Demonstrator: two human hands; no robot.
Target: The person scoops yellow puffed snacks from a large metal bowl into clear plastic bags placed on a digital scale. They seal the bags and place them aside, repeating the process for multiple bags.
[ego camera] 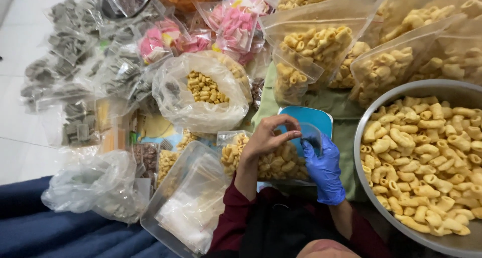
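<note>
The left hand [268,137], bare, and the right hand [324,167], in a blue glove, meet over a small clear bag [273,160] of pale tube snacks that lies just left of the big metal bowl [381,208]. The bag rests on its side with its mouth turned up toward the fingers, likely so the strip at the top can be worked without the snacks spilling. The left fingers [293,133] are pinched narrow on the bag's top edge; the gloved fingers are curled close on the same edge from the other side, so the filled part of the bag lies below and nearer the body than both sets of fingertips. A blue scale [316,118] sits under the bag's far end, touching it, between the bag and the bowl's rim. The bowl is heaped with the same snacks. Beyond the bowl, sealed bags [321,47] of them stand leaning together. Well left of the bowl, a tray [186,208] holds empty bags
</note>
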